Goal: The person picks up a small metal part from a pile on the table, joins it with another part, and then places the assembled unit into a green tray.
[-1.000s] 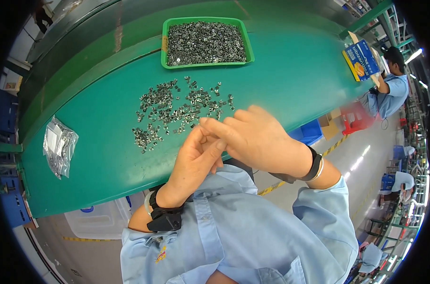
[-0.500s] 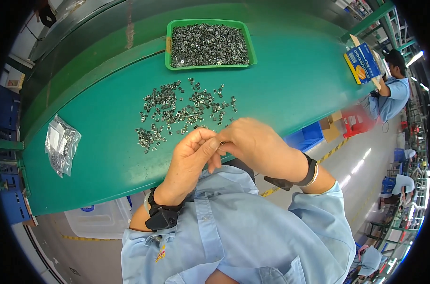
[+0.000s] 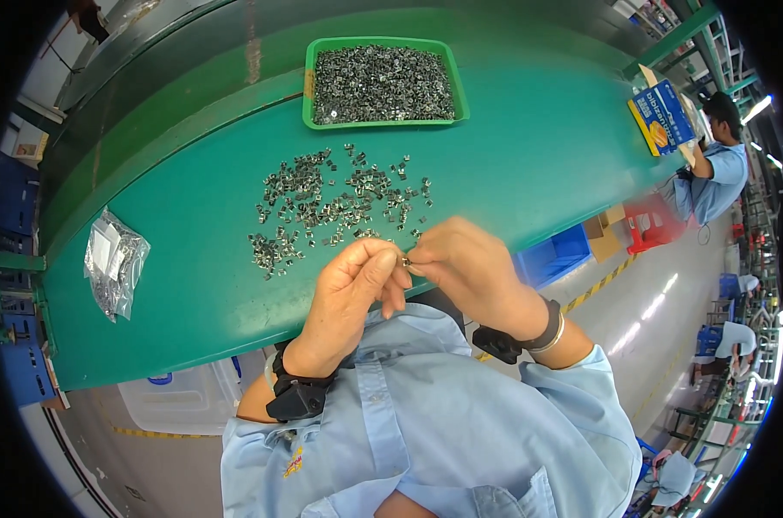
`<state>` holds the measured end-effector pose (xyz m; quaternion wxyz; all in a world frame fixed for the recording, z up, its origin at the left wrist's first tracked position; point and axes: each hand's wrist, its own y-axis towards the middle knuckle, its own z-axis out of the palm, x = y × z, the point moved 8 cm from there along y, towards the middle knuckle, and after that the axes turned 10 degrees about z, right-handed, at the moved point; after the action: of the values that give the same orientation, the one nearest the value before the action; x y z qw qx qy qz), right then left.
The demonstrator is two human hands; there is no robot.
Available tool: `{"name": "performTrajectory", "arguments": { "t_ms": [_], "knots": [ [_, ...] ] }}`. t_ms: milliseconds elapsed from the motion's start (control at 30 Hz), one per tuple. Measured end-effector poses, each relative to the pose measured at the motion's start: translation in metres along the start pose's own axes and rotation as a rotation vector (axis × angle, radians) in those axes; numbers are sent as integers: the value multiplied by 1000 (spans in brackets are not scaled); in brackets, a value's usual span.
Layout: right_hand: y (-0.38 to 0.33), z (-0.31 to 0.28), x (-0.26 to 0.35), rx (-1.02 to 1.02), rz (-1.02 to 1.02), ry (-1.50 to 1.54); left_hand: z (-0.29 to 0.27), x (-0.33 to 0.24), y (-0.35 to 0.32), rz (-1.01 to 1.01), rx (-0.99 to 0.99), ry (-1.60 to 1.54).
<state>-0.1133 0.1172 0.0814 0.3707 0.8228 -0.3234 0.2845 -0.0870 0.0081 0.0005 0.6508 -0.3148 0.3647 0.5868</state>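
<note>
Both hands meet at the near edge of the green table, fingertips almost touching. Between them shows a small metal piece (image 3: 406,262), dark and shiny, too small to make out fully. My left hand (image 3: 353,281) pinches it with thumb and forefinger, the other fingers curled. My right hand (image 3: 467,269) is closed too, its thumb and forefinger on the piece from the right. Just beyond the hands, many small black and silver metal parts (image 3: 322,203) lie scattered in loose heaps. Farther back stands a green tray (image 3: 386,126) filled with similar parts.
A clear plastic bag (image 3: 115,263) of parts lies at the table's left. A blue and yellow box (image 3: 661,118) stands at the far right, beside a person in a blue shirt (image 3: 721,177). Below the table edge are a blue bin (image 3: 555,256) and a clear plastic box (image 3: 180,397).
My right hand has turned slightly and its wrist has come down a little, showing the small piece more clearly. My left hand stays nearly in place.
</note>
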Motion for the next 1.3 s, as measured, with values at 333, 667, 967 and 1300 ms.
{"name": "performTrajectory", "arguments": {
  "t_ms": [333,667,967,1300],
  "knots": [
    [-14,9,-3,-86,-3,14,5,2,-4,38,3,-101],
    [-20,8,-6,-78,37,101,8,10,-3,-21,65,-279],
    [-23,7,-12,-45,113,230,13,19,-3,-87,100,-412],
    [-27,6,-21,-79,104,251,17,11,-4,-139,-12,-335]
  ]
}}
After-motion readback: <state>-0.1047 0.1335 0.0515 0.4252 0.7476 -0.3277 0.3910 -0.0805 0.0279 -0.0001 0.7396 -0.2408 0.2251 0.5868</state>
